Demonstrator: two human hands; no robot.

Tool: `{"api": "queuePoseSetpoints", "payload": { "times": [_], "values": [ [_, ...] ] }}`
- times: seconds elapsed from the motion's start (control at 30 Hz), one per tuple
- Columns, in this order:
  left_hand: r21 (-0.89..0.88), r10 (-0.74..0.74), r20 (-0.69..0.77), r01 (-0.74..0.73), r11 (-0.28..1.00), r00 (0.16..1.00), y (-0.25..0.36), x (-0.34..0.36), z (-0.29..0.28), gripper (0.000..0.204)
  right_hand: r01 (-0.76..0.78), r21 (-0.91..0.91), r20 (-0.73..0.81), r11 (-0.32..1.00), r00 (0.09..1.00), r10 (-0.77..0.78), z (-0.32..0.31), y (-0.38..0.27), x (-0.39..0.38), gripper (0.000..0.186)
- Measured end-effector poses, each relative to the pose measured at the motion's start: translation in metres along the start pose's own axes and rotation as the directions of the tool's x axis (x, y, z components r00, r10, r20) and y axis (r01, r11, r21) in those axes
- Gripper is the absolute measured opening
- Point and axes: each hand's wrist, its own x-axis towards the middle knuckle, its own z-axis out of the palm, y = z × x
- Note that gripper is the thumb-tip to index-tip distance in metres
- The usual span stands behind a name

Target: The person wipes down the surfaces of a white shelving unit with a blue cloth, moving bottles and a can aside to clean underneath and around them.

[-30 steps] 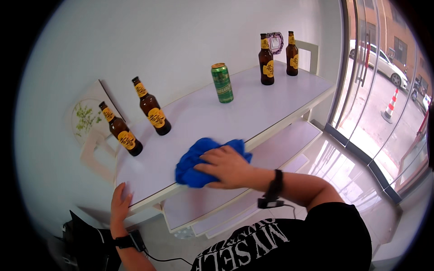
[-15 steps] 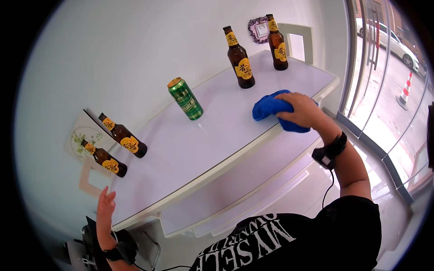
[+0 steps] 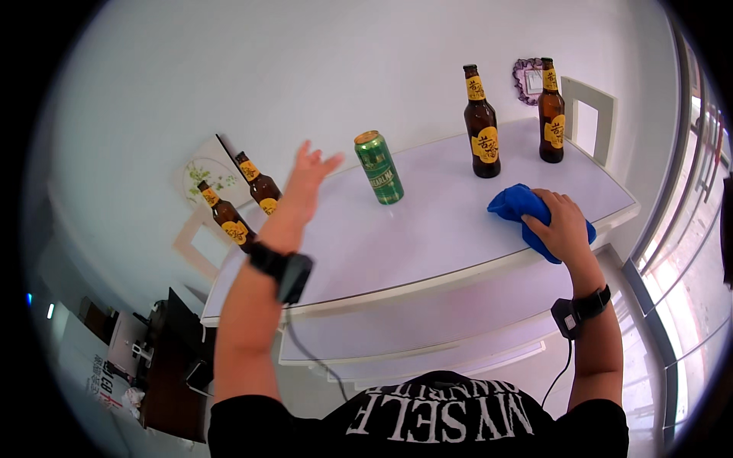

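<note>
Under my right hand (image 3: 563, 221) is a crumpled blue cloth (image 3: 510, 203), gripped near the table's right front edge. My left hand (image 3: 309, 174) is raised over the table with its fingers apart and nothing in it. Just to the right of that hand a green can (image 3: 379, 169) stands upright. Two brown bottles with yellow labels, one (image 3: 482, 141) left of the other (image 3: 552, 122), stand at the back right. At the left end are two more such bottles, the outer one (image 3: 227, 217) whole but for its base, the inner one (image 3: 259, 183) partly hidden by my left arm.
The white table (image 3: 450, 237) has a raised pale rim, with a bench along its near side. White chairs stand at both ends, one (image 3: 603, 107) at the right. A dark desk (image 3: 164, 374) is at the lower left, glass doors (image 3: 679, 252) at the right. Cables hang from my wristbands.
My left hand has swung up and right from the table's left end to beside the can. My right hand still grips the cloth near the right edge. The head view has shifted.
</note>
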Motion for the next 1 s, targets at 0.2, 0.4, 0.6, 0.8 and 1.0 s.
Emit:
{"api": "queuePoseSetpoints", "payload": {
  "times": [0.2,0.4,0.6,0.8,1.0],
  "values": [
    [0.101,-0.158,-0.121,0.171,0.98,0.98,-0.066,0.05,0.063,0.123,0.054,-0.039,-0.048,0.998,0.997,-0.055,0.004,0.005,-0.005,0.047],
    [0.092,-0.115,-0.091,0.123,0.988,0.989,-0.088,0.055,0.091,0.106,0.051,-0.054,-0.074,0.997,0.996,-0.055,0.004,0.008,-0.005,0.048],
    [0.112,-0.035,-0.173,0.055,0.992,0.984,-0.085,0.049,0.088,0.078,0.039,-0.031,-0.071,0.999,0.997,-0.041,0.005,0.007,-0.006,0.047],
    [-0.008,0.011,-0.184,-0.012,1.0,0.983,-0.073,0.043,0.045,0.068,0.082,-0.021,-0.069,0.996,0.994,-0.083,0.005,0.005,-0.007,0.048],
    [0.075,0.002,-0.207,0.014,0.997,0.978,-0.066,0.019,-0.018,0.067,0.085,-0.055,-0.048,0.995,0.995,-0.088,0.004,0.005,-0.008,0.049]
  ]
}}
